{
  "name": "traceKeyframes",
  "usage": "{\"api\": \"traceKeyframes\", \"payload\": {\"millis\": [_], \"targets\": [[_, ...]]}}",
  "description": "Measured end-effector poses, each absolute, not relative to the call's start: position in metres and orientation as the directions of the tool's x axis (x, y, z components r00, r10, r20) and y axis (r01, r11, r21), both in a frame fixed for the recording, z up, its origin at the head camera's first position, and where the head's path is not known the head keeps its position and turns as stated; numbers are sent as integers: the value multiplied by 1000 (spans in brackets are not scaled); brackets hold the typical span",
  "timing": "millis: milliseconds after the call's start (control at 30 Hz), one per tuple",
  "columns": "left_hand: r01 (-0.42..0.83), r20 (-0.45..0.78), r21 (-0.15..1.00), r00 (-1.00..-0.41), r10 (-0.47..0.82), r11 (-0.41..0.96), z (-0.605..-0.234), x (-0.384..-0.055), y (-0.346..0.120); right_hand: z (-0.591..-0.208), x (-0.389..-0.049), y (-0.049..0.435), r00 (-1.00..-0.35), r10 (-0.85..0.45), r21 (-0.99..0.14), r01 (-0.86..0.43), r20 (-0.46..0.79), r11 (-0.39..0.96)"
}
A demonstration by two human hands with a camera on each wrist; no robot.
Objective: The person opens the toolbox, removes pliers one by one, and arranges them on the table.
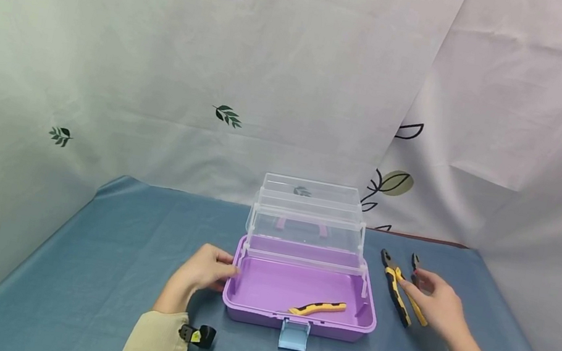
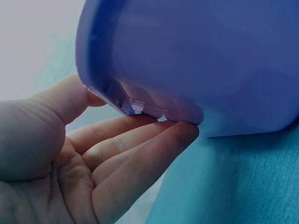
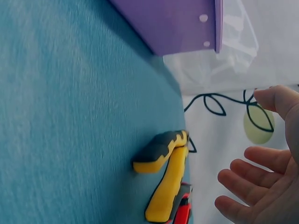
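Note:
A purple toolbox (image 1: 267, 283) stands with its clear lid (image 1: 309, 209) raised. Inside lies a tool with a yellow-and-black handle (image 1: 322, 308), its head mostly hidden by the front wall. My left hand (image 1: 205, 267) holds the box's left side, thumb at the rim and fingers against the outer wall (image 2: 140, 140). To the right of the box are yellow-and-black pliers (image 1: 396, 295) and, beside them, a smaller plier-like tool (image 1: 414, 265) with red-and-black handles in the right wrist view. My right hand (image 1: 439, 304) hovers over these tools, fingers spread and relaxed, holding nothing.
A light blue latch (image 1: 294, 336) hangs down at the box's front. Blue cloth (image 1: 128, 274) covers the table. Pale printed curtains (image 1: 164, 67) stand behind it and along both sides.

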State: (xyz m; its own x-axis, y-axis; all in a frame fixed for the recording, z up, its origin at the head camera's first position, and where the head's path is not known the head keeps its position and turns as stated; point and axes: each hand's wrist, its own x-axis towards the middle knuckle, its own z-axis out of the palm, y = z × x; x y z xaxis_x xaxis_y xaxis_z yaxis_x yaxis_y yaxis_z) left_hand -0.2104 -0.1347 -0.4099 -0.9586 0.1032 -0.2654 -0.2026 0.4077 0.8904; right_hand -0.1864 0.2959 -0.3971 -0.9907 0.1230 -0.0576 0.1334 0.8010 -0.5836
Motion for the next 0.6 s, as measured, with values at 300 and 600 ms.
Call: {"api": "traceKeyframes", "payload": {"millis": [300,600], "targets": [[-195,-260,889,-960,106,415,-409,-211,-134,-392,-181,286,-997,73,-590,63,-7,805],[-180,-250,889,-961,116,421,-408,-210,-136,-387,-174,271,-999,47,-609,20,29,793]]}}
